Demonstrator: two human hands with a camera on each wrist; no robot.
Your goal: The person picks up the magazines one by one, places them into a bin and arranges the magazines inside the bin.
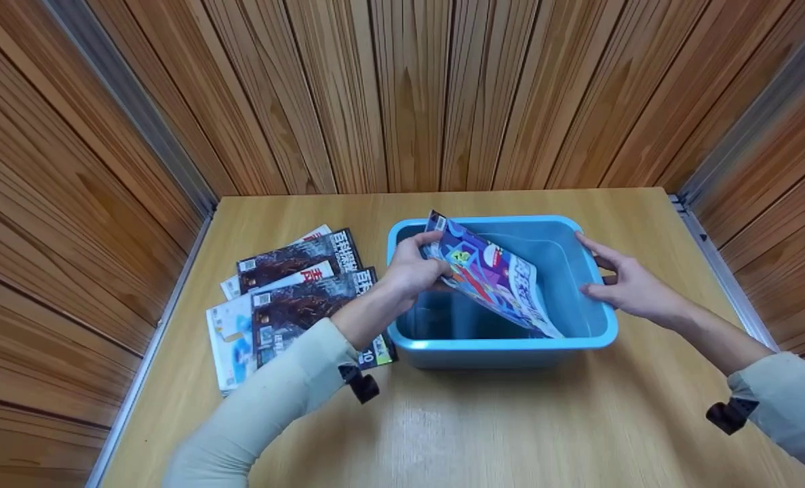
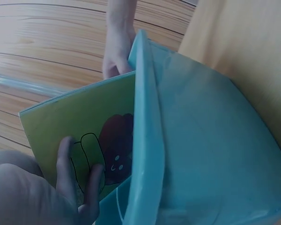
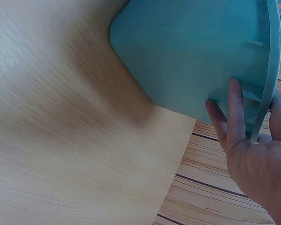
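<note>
A light blue plastic bin (image 1: 511, 342) stands mid-table. My left hand (image 1: 424, 263) grips the top edge of a colourful magazine (image 1: 494, 278) that leans tilted inside the bin, its lower end near the front right corner. In the left wrist view, the fingers (image 2: 65, 173) lie on the magazine's yellow-green back cover (image 2: 93, 126), beside the bin wall (image 2: 206, 150). My right hand (image 1: 599, 271) rests with straight fingers against the bin's right side. The right wrist view shows those fingers (image 3: 234, 112) flat on the outer wall (image 3: 187, 51).
Several magazines (image 1: 287, 298) lie fanned out on the wooden table (image 1: 511, 420) left of the bin, partly under my left forearm. Wood-panelled walls close in the table at the back and on both sides.
</note>
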